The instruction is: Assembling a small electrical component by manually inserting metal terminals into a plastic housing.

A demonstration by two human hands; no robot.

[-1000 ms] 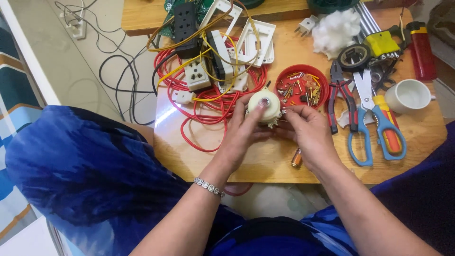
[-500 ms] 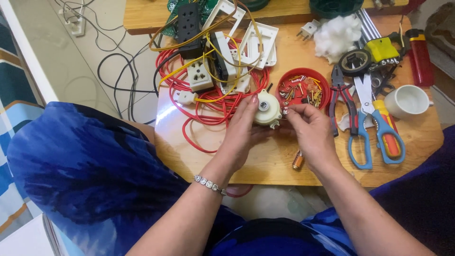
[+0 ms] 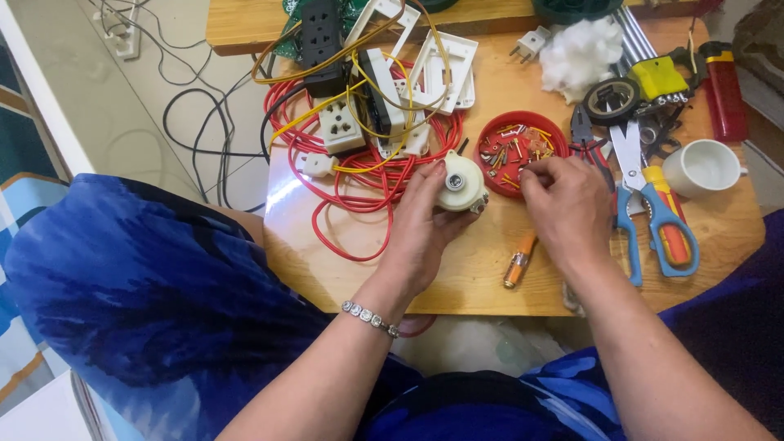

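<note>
**Inspector:** State of the hands?

**Assistant:** The left hand (image 3: 420,233) was curled around a small white round motor (image 3: 459,184), fingers closed on its left side, holding it just above the table (image 3: 343,261). The right hand (image 3: 567,208) had its fingertips pinched together at the near right rim of the red dish (image 3: 490,135); whether they held anything could not be told.

**Inspector:** Location of the motor?

**Assistant:** Near the table's middle, just left of the dish, beside the red wire (image 3: 359,175) coil.

**Inspector:** Surroundings?

**Assistant:** The dish held small screws and bits. A small orange screwdriver (image 3: 518,263) lay near of the hands. Blue scissors (image 3: 641,192) lay right of the right hand, a white cup (image 3: 701,168) farther right. White sockets (image 3: 343,124) sat on the wire at the far side.
</note>
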